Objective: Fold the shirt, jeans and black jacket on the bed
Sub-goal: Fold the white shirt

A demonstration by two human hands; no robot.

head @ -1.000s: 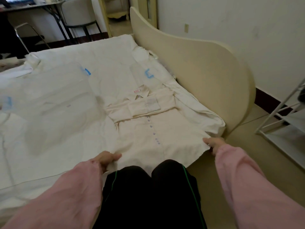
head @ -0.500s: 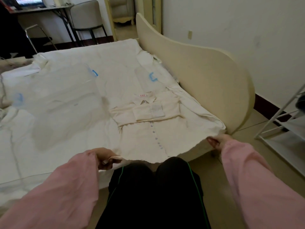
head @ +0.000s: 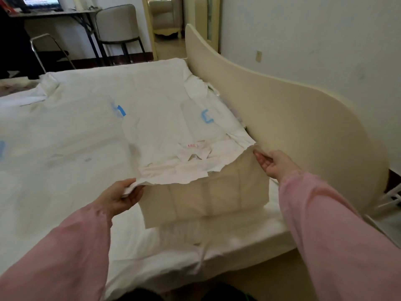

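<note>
A cream shirt (head: 201,194) lies on the white bed (head: 71,148) near the headboard side. Its lower half is lifted and turned over towards the collar, so the inner side faces me. My left hand (head: 121,196) pinches the left hem corner. My right hand (head: 273,164) holds the right hem corner, close to the headboard. The collar with a small red label (head: 193,146) shows just beyond the raised hem. Both sleeves of mine are pink. No jeans or black jacket are in view.
A curved cream headboard (head: 293,118) runs along the bed's right side. Blue tape marks (head: 206,117) are on the sheet. A chair (head: 118,29) and desk with a monitor (head: 41,2) stand beyond the bed. A white rack (head: 390,196) is at the right edge.
Both hands have raised the shirt's hem off the bed edge and carried it forward towards the collar. My head has moved closer over the bed.
</note>
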